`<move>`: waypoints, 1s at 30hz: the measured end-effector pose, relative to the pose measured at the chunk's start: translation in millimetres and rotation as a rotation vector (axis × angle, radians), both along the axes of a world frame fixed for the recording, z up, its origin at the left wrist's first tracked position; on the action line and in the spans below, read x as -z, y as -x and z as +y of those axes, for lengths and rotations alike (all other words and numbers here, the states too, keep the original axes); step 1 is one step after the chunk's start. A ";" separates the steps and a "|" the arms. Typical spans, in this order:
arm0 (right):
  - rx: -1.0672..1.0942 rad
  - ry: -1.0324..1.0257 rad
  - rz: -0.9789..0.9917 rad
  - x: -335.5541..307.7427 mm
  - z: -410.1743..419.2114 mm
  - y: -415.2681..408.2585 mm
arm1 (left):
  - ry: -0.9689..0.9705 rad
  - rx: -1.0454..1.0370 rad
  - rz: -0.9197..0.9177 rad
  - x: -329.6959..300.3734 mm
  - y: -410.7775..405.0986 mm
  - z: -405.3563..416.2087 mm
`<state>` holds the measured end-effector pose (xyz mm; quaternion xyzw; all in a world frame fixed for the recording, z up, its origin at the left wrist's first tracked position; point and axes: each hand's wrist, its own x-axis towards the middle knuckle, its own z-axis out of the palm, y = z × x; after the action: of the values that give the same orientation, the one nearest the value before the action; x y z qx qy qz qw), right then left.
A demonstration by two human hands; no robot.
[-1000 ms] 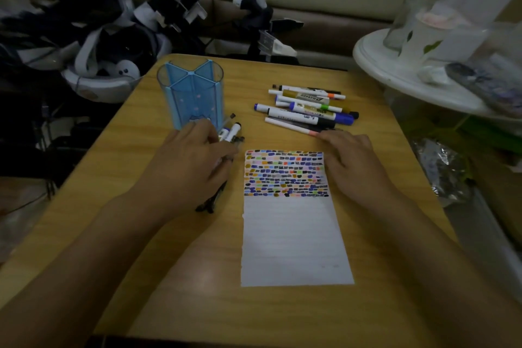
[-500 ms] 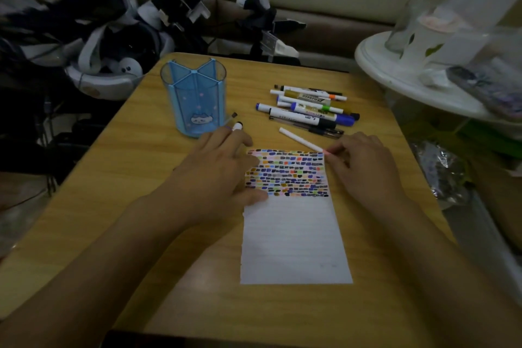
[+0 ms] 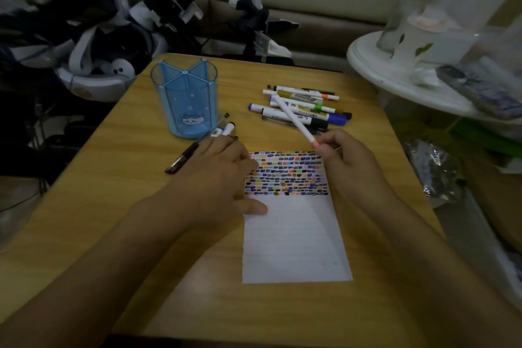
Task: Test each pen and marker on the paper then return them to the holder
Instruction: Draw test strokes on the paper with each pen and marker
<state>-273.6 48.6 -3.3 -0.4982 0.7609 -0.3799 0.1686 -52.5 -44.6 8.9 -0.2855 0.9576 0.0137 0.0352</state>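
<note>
**Desk items, left to right**

Blue holder (image 3: 185, 102): upright, far left of table (image 3: 118, 206). Black pen (image 3: 183, 157): lying beside it. Left hand (image 3: 217, 178): flat, fingers spread on paper (image 3: 293, 234) edge. Right hand (image 3: 347, 161): pinching white pen (image 3: 293, 118), pink tip down, above the swatches. Marker pile (image 3: 305, 107): behind.

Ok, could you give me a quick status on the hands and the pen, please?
Left hand flat on paper. Right hand pinching white pen, pink tip above the swatches. Holder empty; nothing blocking.

Translucent blue plastic holder (image 3: 185, 99) on wood-grain table (image 3: 118, 183); matt white paper (image 3: 293, 240).
</note>
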 end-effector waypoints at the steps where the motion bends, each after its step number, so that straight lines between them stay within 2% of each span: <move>1: -0.020 -0.002 -0.016 -0.3 0.4 -2.7 | 0.000 -0.005 0.006 -0.2 1.1 -0.3; 3: -0.060 -0.014 -0.032 -0.3 1.6 -7.2 | -0.011 -0.031 0.044 -3.6 3.7 0.0; 5: -0.114 -0.040 -0.010 -0.5 2.9 -11.0 | -0.051 -0.090 0.174 -9.1 6.6 1.5; 9: -0.215 -0.085 0.050 -4.2 6.0 -16.9 | -0.205 -0.258 0.706 -14.4 7.2 3.9; 10: -0.229 -0.091 0.078 -5.0 6.2 -17.5 | -0.227 -0.281 0.773 -14.8 6.3 3.1; 16: -0.277 -0.083 0.149 -5.9 11.3 -19.2 | -0.136 -0.106 0.695 -9.6 2.5 -3.1; 20: -0.354 -0.056 0.174 -7.4 13.6 -22.2 | -0.133 -0.068 0.701 -9.8 3.8 -1.5; 25: -0.317 0.014 0.194 -5.7 12.7 -28.6 | -0.152 -0.038 0.753 -10.5 6.8 6.4; 27: -0.313 0.041 0.125 -8.0 13.8 -28.4 | -0.222 -0.085 0.825 -12.9 7.7 9.1; 30: -0.286 0.090 -0.114 -11.8 15.0 -29.8 | -0.242 -0.118 0.856 -14.0 6.4 9.1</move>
<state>-243.8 63.7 8.5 -0.5861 0.6537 -0.4134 0.2414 -58.8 -35.5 22.9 -0.3022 0.8595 0.2444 -0.3319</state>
